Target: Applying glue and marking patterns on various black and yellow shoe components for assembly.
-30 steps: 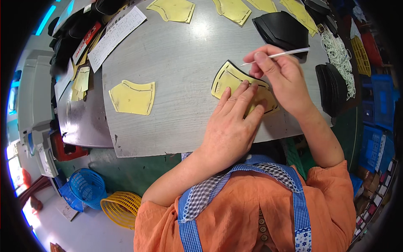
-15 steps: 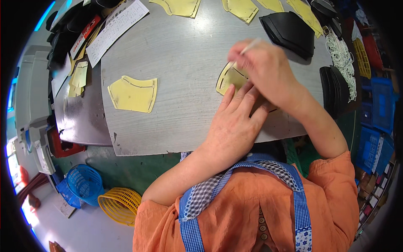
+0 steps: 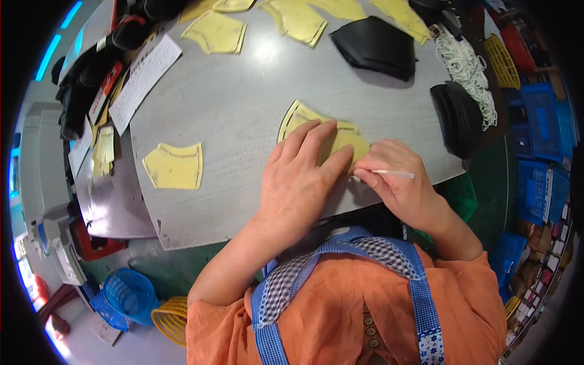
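A yellow pattern template [image 3: 353, 143] with dark-edged slots lies on the grey tabletop [image 3: 237, 103] in front of me. Dark edging shows along its left side; whether a black piece lies beneath I cannot tell. My left hand [image 3: 298, 179] rests flat across the template, fingers spread and pressing on it. In my right hand [image 3: 398, 182], a thin whitish pen [image 3: 395, 174] is pinched, its tip at the template's near right corner and mostly hidden by the fingers. A second yellow template [image 3: 174, 167] lies apart, to the left.
Several yellow templates [image 3: 298, 21] line the far edge. Black cut pieces [image 3: 377, 48] lie beyond my hands, with another black stack [image 3: 455, 118] and tangled white cord [image 3: 465, 73] at right. A paper sheet [image 3: 146, 82] is far left. A blue basket [image 3: 129, 298] and yellow basket [image 3: 172, 319] stand below left.
My right hand with the pen has gone from the template's far side to its near right corner. The left hand now lies flatter across the template. The whole view has shifted.
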